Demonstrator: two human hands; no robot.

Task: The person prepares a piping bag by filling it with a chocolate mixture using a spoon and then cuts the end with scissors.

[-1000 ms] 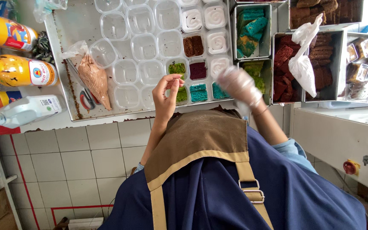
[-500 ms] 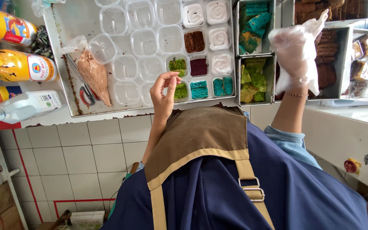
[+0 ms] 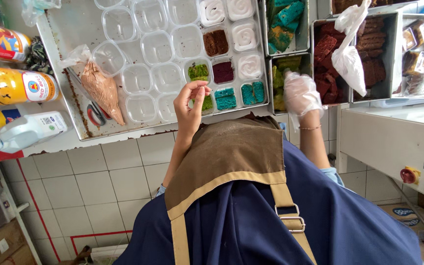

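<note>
My bare left hand [image 3: 190, 105] is over the front edge of a metal tray [image 3: 82, 29] of small clear plastic cups. Its thumb and fingertips pinch at the rim of a cup with green cake [image 3: 207, 102]. Neighbouring cups hold teal cake [image 3: 225, 98], dark red cake [image 3: 223, 71], brown cake [image 3: 216, 42] and white cream [image 3: 245, 35]; several are empty. My right hand [image 3: 301, 93], in a thin clear glove, reaches into a metal pan of green and yellow cake pieces [image 3: 281, 66]. Its fingers are curled down, and what they hold is hidden.
A piping bag of brown cream [image 3: 99, 86] and red-handled scissors [image 3: 94, 115] lie on the tray's left side. Bottles [image 3: 15, 86] lie at the far left. A pan of red-brown cake [image 3: 327, 46] with a white plastic bag [image 3: 349, 59] sits right, with wrapped cakes [image 3: 420, 59] beyond.
My right hand has come down from the white plastic bag over the red-brown cake to the green and yellow cake pan. My left hand has stayed at the cup.
</note>
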